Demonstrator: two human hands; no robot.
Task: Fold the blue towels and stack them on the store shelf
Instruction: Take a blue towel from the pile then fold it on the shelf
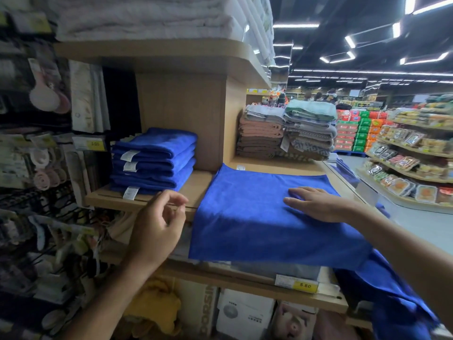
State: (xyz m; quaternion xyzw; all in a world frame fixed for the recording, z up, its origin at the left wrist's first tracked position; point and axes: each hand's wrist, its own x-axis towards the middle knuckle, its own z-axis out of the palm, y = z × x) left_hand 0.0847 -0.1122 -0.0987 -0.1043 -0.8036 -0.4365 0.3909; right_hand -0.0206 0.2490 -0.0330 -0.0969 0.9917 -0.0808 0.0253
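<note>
The right grip (pixel 318 204) is laid flat and open on the blue towel (pixel 245 217) spread on the shelf (pixel 198 185); the left grip (pixel 157 224), loosely curled and empty, is held just beside its left edge.

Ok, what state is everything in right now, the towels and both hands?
Spread blue towel: lying flat across the wooden shelf, front overhanging its edge.
Folded blue towels: stacked on the wooden shelf, tags facing front.
Right hand: flat, fingers straight, resting on the spread blue towel.
Left hand: loosely curled, holding nothing, beside that towel.
White towels: folded, stacked on the upper shelf.
</note>
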